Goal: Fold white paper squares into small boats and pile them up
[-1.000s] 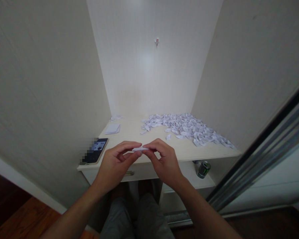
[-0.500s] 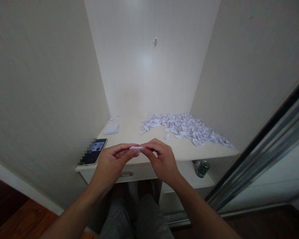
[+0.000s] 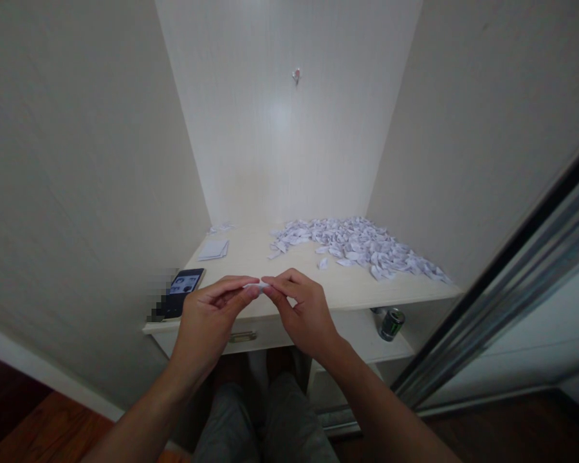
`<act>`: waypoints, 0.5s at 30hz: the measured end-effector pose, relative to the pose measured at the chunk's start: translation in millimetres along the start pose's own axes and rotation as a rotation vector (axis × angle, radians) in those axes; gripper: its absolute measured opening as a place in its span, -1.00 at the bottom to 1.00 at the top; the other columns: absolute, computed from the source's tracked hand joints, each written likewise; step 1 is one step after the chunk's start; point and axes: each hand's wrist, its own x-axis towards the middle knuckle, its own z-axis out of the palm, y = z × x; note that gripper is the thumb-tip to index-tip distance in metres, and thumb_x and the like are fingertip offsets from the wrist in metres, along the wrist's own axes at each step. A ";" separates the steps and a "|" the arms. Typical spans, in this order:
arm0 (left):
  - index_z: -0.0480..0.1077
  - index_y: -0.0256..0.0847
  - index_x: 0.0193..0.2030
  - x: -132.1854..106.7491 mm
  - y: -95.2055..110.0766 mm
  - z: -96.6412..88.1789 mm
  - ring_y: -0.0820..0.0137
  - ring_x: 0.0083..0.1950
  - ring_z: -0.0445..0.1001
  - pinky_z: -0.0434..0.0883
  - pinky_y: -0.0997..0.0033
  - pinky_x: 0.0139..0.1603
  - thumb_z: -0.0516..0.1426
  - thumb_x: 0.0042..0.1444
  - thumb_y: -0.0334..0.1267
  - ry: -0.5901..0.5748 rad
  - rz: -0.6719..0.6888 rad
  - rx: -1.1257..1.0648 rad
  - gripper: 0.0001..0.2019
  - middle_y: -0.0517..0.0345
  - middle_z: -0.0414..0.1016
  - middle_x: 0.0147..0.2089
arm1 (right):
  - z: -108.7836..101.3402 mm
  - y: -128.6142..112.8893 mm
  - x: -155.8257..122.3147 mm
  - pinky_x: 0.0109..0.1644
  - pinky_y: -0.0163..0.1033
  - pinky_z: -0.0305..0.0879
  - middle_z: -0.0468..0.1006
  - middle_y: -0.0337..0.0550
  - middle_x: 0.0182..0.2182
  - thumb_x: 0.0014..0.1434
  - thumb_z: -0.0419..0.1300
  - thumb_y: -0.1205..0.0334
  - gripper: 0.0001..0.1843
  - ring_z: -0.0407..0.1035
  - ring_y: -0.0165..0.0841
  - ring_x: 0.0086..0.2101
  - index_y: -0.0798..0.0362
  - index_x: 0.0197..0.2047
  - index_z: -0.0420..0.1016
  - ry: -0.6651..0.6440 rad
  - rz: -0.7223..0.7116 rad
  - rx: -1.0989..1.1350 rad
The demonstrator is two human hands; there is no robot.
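Observation:
My left hand (image 3: 211, 315) and my right hand (image 3: 300, 308) meet fingertip to fingertip in front of the shelf edge. Both pinch a small folded white paper piece (image 3: 255, 285), mostly hidden between the fingers. Behind them, on the pale wooden shelf (image 3: 251, 260), lies a wide heap of several folded white paper pieces (image 3: 361, 247). A small stack of flat white paper squares (image 3: 213, 249) rests at the back left.
A phone (image 3: 181, 289) lies at the shelf's front left corner. A drawer with a metal handle (image 3: 244, 336) sits under the shelf, and a green-and-black can (image 3: 390, 323) stands on a lower ledge. A sliding door frame (image 3: 502, 283) runs along the right. My knees (image 3: 265, 424) are below.
The fingertips of both hands have drawn closer together on the paper piece, which shows less now. The view has shifted slightly.

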 end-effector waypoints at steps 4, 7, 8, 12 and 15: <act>0.63 -0.13 -0.28 -0.6 0.6 -2.4 0.30 -0.16 0.60 0.53 0.35 -0.06 0.36 -0.02 -0.17 0.004 0.007 0.034 -0.84 0.10 0.66 -0.22 | -0.9 0.6 0.6 -0.18 -0.24 0.36 0.56 -0.14 -0.31 0.36 0.11 0.23 -0.76 0.44 -0.35 -0.28 -0.07 -0.08 0.63 -0.062 -0.067 -0.035; 0.61 -0.16 -0.30 -0.4 1.7 -5.0 0.33 -0.23 0.59 0.53 0.40 -0.13 0.35 0.01 -0.16 0.008 0.008 0.077 -0.85 0.11 0.65 -0.27 | -2.0 -0.8 1.8 -0.15 -0.23 0.35 0.57 -0.11 -0.29 0.38 0.07 0.24 -0.74 0.43 -0.33 -0.25 -0.03 -0.09 0.61 -0.125 -0.107 -0.073; 0.60 -0.17 -0.30 -0.3 1.9 -6.0 0.34 -0.25 0.59 0.53 0.41 -0.15 0.34 0.02 -0.16 0.009 0.006 0.084 -0.85 0.11 0.65 -0.30 | -2.4 -1.5 2.4 -0.14 -0.22 0.34 0.58 -0.10 -0.29 0.38 0.06 0.25 -0.74 0.43 -0.33 -0.25 -0.01 -0.11 0.60 -0.147 -0.118 -0.092; 0.57 -0.19 -0.30 -1.3 2.0 -9.3 0.36 -0.29 0.58 0.52 0.44 -0.22 0.32 0.03 -0.18 -0.023 -0.001 0.098 -0.85 0.12 0.63 -0.33 | -3.7 -3.1 4.4 -0.15 -0.22 0.30 0.56 -0.07 -0.31 0.40 0.01 0.26 -0.72 0.40 -0.31 -0.27 0.07 -0.18 0.56 -0.223 -0.148 -0.200; 0.55 -0.21 -0.32 -3.6 0.1 -9.7 0.39 -0.34 0.56 0.49 0.47 -0.31 0.32 0.01 -0.20 -0.050 0.003 0.149 -0.86 0.13 0.62 -0.36 | -3.7 -3.3 5.6 -0.23 -0.25 0.26 0.52 -0.09 -0.39 0.37 0.03 0.30 -0.73 0.37 -0.34 -0.34 0.13 -0.26 0.54 -0.255 -0.169 -0.211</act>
